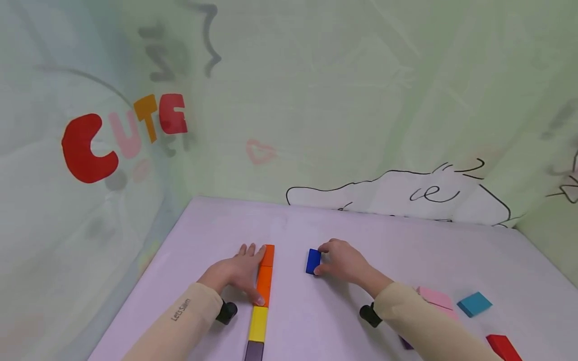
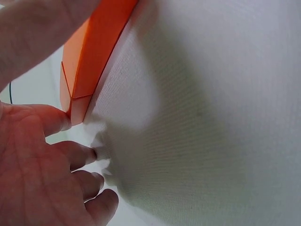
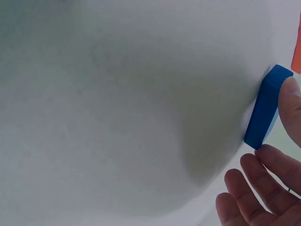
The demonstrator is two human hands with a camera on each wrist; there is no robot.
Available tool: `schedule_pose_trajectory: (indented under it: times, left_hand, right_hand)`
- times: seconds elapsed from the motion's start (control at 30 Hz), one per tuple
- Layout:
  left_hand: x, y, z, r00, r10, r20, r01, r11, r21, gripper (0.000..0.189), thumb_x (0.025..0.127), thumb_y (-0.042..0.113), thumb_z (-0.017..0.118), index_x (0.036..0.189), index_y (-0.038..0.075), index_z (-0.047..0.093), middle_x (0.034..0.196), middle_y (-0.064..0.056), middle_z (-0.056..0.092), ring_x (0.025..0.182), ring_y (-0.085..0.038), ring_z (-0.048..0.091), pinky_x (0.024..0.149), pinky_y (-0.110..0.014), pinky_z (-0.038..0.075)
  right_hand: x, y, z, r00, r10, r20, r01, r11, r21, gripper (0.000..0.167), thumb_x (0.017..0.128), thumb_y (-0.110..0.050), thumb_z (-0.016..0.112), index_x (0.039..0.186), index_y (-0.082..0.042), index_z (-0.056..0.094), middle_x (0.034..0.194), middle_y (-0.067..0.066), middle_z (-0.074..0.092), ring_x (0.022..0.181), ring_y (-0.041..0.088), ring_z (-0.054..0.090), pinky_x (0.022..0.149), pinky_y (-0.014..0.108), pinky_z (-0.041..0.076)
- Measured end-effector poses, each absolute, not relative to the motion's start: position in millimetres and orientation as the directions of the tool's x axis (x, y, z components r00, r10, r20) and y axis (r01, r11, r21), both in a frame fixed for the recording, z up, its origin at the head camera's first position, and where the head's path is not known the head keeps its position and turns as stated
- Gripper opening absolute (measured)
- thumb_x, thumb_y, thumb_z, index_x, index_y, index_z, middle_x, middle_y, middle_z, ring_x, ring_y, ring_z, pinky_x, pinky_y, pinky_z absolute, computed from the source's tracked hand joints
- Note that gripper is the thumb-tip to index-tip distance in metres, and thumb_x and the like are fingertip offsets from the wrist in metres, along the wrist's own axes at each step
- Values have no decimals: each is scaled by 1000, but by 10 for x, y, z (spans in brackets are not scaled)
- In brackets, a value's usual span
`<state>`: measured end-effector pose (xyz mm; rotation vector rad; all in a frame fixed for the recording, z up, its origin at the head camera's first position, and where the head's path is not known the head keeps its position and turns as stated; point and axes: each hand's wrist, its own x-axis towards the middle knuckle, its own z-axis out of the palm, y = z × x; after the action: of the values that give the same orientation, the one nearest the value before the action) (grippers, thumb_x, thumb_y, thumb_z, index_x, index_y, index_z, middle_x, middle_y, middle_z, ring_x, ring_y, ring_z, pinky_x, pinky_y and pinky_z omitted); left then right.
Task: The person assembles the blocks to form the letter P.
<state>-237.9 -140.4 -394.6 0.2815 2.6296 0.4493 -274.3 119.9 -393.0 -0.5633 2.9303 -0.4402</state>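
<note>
Two orange blocks (image 1: pixel 265 282) lie end to end on the pale table, in line with a yellow block (image 1: pixel 258 324) and a dark purple block (image 1: pixel 254 351). My left hand (image 1: pixel 241 271) is spread beside the orange pair. Its index fingertip touches the far end and its thumb lies near the joint with the yellow block. In the left wrist view the other fingers rest on the table. To the right of the row, my right hand (image 1: pixel 341 261) pinches a blue block (image 1: pixel 313 261) between thumb and index finger. The right wrist view shows this blue block (image 3: pixel 267 108) on the surface.
Pink blocks (image 1: pixel 437 299), a teal block (image 1: pixel 474 304) and a red block (image 1: pixel 503 347) lie at the right. A dark purple piece (image 1: pixel 406 343) is partly hidden by the right forearm. Fabric walls (image 1: pixel 338 100) with printed drawings stand behind and to the sides of the table.
</note>
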Motion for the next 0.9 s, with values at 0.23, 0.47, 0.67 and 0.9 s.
schedule_pose_trajectory:
  times: [0.23,0.47,0.67,0.9]
  left_hand:
    - [-2373,-1404,-3928,-876,264,-403,117,928,354,120,72,40,93,164,9,21,171,-19,16,159,-42,11,123,-64,27]
    - [-2392,-1408,-3940,-874,262,-410,108,926,362,120,72,40,92,164,11,21,172,-17,16,160,-41,10,124,-63,25]
    - [-2409,-1413,-3939,-879,256,-402,114,932,345,120,72,43,92,164,13,21,172,-17,16,159,-40,11,123,-63,28]
    - [-2406,-1394,-3953,-882,233,-409,95,939,329,119,71,44,92,164,15,23,171,-15,19,160,-39,13,122,-62,29]
  right_hand:
    - [-2749,1170,-3950,-924,-378,-61,-341,885,-316,46,82,-23,86,118,3,73,116,17,72,112,35,68,98,49,56]
    - [-2827,1075,-3950,-926,-373,-62,-329,876,-354,41,85,-19,84,118,2,73,117,17,72,114,35,67,99,49,56]
    - [-2984,915,-3972,-929,-365,-64,-314,867,-388,42,88,-20,81,121,3,71,120,19,72,116,35,66,102,49,55]
    - [-3137,750,-4029,-938,-336,-82,-275,867,-415,46,90,-23,80,127,1,69,123,17,71,110,31,65,100,46,56]
